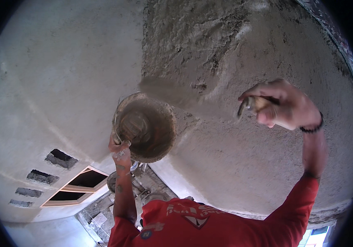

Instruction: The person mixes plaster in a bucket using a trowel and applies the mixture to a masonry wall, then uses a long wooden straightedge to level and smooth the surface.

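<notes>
- Head view: the left hand (120,154) is closed around the near left side of a round bucket (162,119), thumb toward the camera; whether it grips the rim or the handle is hard to tell.
- The bucket is held up with its mouth facing the camera; its inside is coated in grey-brown residue, and a darker lump shows within.
- The right hand (285,103) grips a trowel (176,94) by its pale handle, fingers wrapped round it.
- The trowel's blade is blurred and reaches from the right hand toward the bucket's upper rim; whether it touches the plaster is unclear.
- Behind it lies rough, dark plaster (189,37), its left edge a straight line against smooth, pale wall (73,78); the bucket is near the lower end of that edge.
- A dark bracelet (311,126) circles the right wrist; both arms lead to a red shirt (234,228).
- At lower left, four rectangular recesses (62,159) run beside a wood-framed opening (77,188).
</notes>
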Demonstrator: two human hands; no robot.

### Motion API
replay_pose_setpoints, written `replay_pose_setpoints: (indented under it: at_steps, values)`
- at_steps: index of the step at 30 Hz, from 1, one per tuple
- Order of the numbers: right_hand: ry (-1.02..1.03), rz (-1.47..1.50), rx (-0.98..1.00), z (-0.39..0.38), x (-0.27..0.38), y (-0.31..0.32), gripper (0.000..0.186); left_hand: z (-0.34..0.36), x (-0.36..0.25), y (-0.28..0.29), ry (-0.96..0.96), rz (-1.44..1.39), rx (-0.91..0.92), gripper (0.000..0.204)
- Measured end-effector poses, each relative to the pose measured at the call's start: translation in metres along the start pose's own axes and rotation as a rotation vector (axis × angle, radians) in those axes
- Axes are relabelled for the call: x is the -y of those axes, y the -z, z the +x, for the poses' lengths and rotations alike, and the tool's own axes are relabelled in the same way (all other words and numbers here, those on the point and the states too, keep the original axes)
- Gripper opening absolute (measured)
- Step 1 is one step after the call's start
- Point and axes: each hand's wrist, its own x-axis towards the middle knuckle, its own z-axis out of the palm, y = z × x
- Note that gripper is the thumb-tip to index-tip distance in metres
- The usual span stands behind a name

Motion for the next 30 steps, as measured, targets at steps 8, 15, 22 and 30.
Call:
replay_pose_setpoints:
  at_steps: [8, 15, 22, 30]
  values:
    - [-0.566, -0.987, -0.634, -0.037, 0.011, 0.139, 0.047, 0.001, 0.030, 0.008, 0.060, -0.005, 0.092, 0.046]
    - [-0.286, -0.287, -0.417, -0.035, -0.047, 0.036, 0.031, 0.003, 0.045, 0.007, 0.048, -0.065, 0.143, 0.051]
    - [-0.715, -0.593, -0.117, 0.040, -0.081, -0.066, 0.031, -0.006, 0.039, 0.003, 0.144, -0.046, 0.192, 0.051]
    - [-0.589, -0.540, -0.085, 0.076, -0.176, -0.125, 0.033, -0.019, 0.048, 0.034, 0.084, -0.035, 0.218, 0.050]
